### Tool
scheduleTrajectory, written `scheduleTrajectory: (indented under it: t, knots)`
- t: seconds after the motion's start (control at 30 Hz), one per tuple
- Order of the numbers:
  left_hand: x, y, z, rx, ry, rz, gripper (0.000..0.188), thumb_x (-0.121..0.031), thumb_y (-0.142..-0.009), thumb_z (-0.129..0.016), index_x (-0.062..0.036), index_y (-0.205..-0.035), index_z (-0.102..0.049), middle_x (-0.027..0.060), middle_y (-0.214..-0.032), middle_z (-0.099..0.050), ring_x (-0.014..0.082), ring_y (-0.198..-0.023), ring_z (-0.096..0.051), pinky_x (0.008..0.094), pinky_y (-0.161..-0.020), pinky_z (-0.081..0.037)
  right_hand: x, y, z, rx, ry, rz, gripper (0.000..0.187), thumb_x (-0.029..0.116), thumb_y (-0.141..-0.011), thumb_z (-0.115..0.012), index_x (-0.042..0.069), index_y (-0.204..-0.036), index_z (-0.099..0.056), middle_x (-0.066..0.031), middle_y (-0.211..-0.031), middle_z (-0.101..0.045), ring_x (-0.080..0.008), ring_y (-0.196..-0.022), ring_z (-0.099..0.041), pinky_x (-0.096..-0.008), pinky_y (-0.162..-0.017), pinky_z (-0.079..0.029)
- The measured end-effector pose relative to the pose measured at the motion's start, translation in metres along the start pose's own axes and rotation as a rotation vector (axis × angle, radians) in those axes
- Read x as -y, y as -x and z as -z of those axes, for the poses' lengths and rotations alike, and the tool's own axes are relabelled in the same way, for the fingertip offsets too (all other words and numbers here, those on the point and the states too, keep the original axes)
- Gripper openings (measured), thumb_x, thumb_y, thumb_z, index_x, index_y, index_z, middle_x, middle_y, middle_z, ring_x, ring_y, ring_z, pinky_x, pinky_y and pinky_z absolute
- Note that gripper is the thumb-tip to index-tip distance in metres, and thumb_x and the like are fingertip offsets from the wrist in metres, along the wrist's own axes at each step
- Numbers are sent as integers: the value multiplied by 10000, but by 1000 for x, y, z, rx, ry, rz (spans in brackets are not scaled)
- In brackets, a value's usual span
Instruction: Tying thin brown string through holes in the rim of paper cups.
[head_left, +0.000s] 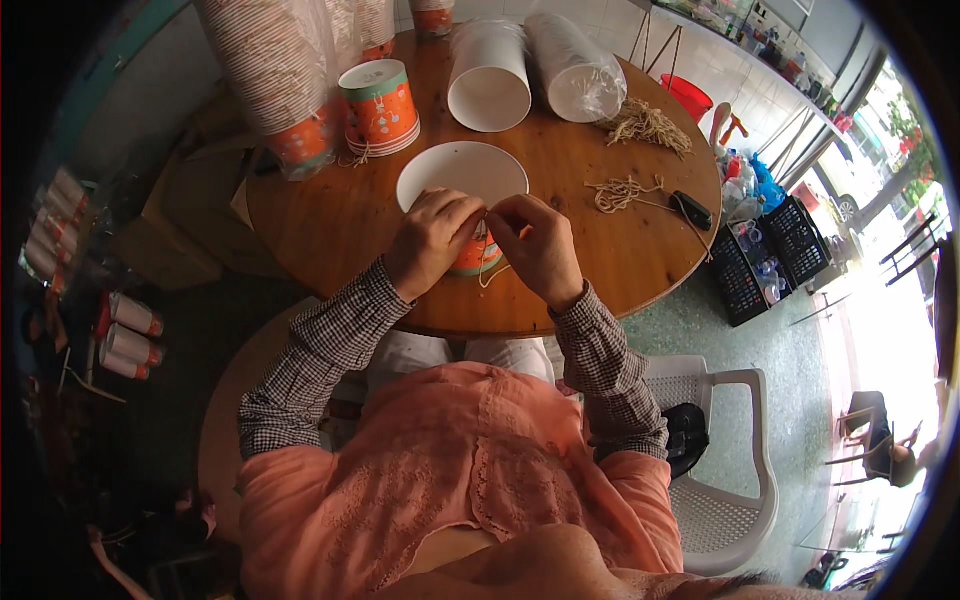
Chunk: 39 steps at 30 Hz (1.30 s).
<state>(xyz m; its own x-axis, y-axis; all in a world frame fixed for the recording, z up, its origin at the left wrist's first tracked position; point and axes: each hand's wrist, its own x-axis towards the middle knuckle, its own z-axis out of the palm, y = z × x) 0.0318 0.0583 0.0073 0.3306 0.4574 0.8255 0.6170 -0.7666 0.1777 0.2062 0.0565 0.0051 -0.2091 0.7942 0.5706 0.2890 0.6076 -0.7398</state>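
Note:
In front of me on the table stands a large paper bucket (462, 168), white inside and orange outside, its mouth tilted toward me. My left hand (430, 236) and my right hand (540, 246) meet at its near side, fingertips pinched together. A thin beige cord (487, 277) hangs from between them and curls below, against the orange wall. Both hands seem closed on this cord; the exact spot where they grip it is hidden by the fingers. Just beyond, an upside-down orange bucket (382, 115) with a green band has a bit of cord at its foot.
The round wooden table (570, 250) holds tall bagged stacks of buckets (270, 70) at left and white bucket stacks (490, 85) lying behind. Cord bundles (650, 128) and a black-handled tool (690, 211) lie at right. A white plastic chair (745, 440) and black crate (745, 275) stand beyond.

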Motion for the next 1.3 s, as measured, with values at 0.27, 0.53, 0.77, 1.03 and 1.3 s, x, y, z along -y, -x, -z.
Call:
scheduleTrajectory:
  t: [0.27, 0.53, 0.77, 1.03, 1.3]
  knots:
    - [17, -8, 4, 179, 452, 311, 113, -61, -863, -627, -1, -958, -624, 80, -872, -623, 215, -864, -614, 298, -795, -481, 2, -9, -1, -71, 125, 125, 113, 2, -788, -630, 15, -899, -614, -76, -814, -623, -155, -709, -614, -274, -633, -490]
    - [23, -18, 17, 386, 1035, 871, 233, -203, -927, -594, 8, -1009, -649, 34, -975, -667, 90, -933, -598, 224, -874, -449, -14, -4, -12, 11, -292, -105, 61, 46, -889, -622, 9, -936, -611, -4, -873, -624, -57, -807, -575, -225, -700, -484]
    - [16, -21, 20, 389, 1033, 879, 239, -218, -922, -607, 5, -990, -658, 25, -951, -670, 80, -921, -599, 222, -867, -449, 4, -3, -3, -86, -182, 54, 119, 7, -856, -642, 19, -974, -632, -35, -947, -641, -98, -819, -613, -233, -692, -504]
    - [14, -20, 19, 376, 1014, 862, 243, -219, -923, -602, 0, -1010, -662, 22, -968, -665, 70, -934, -592, 216, -874, -440, -2, -6, -4, -168, 174, 333, 106, -11, -818, -657, 33, -914, -669, -68, -874, -654, -160, -725, -642, -257, -591, -516]
    - [12, -12, 9, 327, 824, 678, 163, -96, -903, -610, 14, -1014, -654, 46, -985, -671, 101, -931, -614, 244, -865, -488, -1, -7, -7, -217, 14, 176, 83, -1, -819, -640, 41, -889, -654, -64, -844, -635, -166, -699, -647, -265, -559, -518]
